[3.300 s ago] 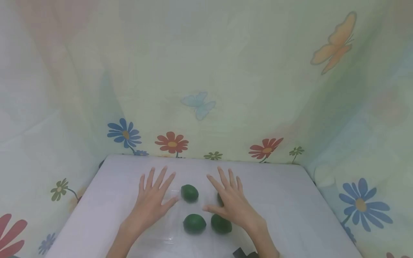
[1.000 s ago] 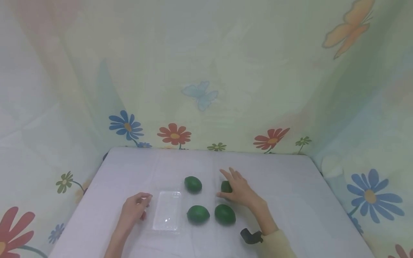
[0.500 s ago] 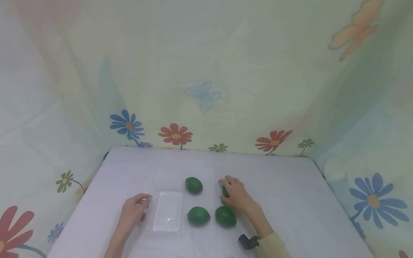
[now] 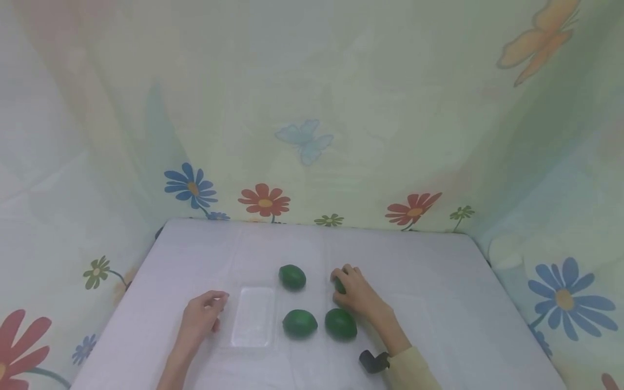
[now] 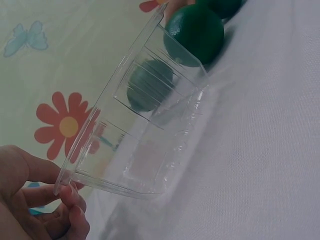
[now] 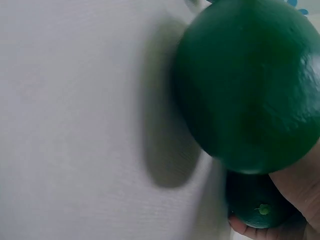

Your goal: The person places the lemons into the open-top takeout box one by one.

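A clear plastic box [image 4: 252,319] stands on the table left of several green limes. My left hand [image 4: 199,318] pinches its left rim between thumb and fingers; the left wrist view shows the rim [image 5: 80,145] in that pinch. My right hand [image 4: 359,295] reaches to the back right lime [image 4: 339,285], its fingers curled round it and partly hiding it. The same lime [image 6: 257,202] shows under the fingers in the right wrist view, behind a nearer lime [image 6: 250,85]. One lime [image 4: 292,277] lies at the back left, two others [image 4: 299,323] [image 4: 340,324] in front.
A black curved object [image 4: 374,362] is beside the right sleeve [image 4: 411,369]. The white-covered table [image 4: 439,281] ends at a hanging cloth [image 4: 234,108] printed with flowers and butterflies, which also runs along both sides.
Both hands were spread over the table at first. The left came down to the box rim and pinched it; the right lowered over the back right lime and curled its fingers round it.
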